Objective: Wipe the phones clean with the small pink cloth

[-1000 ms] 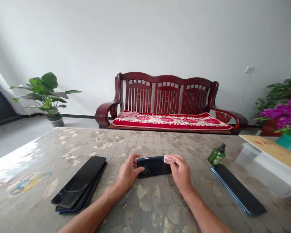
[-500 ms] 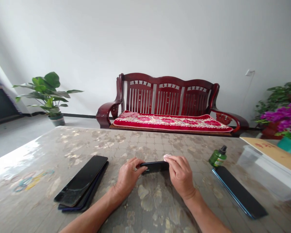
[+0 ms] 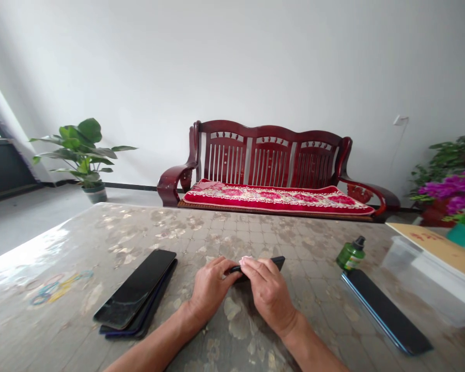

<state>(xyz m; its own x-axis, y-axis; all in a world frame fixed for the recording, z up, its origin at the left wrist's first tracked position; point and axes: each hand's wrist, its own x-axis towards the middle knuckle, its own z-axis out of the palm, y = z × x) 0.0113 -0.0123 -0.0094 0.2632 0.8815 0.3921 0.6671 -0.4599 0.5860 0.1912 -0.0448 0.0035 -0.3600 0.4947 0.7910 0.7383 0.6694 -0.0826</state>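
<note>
Near the middle of the table a dark phone (image 3: 279,262) is tilted up on its long side. My left hand (image 3: 211,284) grips its left end between thumb and fingers. My right hand (image 3: 269,292) pinches a small pale pink cloth (image 3: 246,259) against the phone's upper edge, close to my left fingers. The phone's right end sticks out past my right hand; much of its face is hidden. On the left, a black phone (image 3: 139,287) lies on top of other dark phones. A blue-edged phone (image 3: 385,310) lies on the right, beside a green spray bottle (image 3: 351,254).
Coloured rubber bands (image 3: 58,288) lie at the table's left. A clear plastic box (image 3: 422,279) with a tan folder (image 3: 437,245) on it stands at the right. Beyond the patterned table (image 3: 201,232) are a wooden bench (image 3: 269,160) and potted plants.
My right hand has slid left along the phone's edge with the cloth, uncovering the right end. The phone is now angled differently. The whole view has shifted slightly.
</note>
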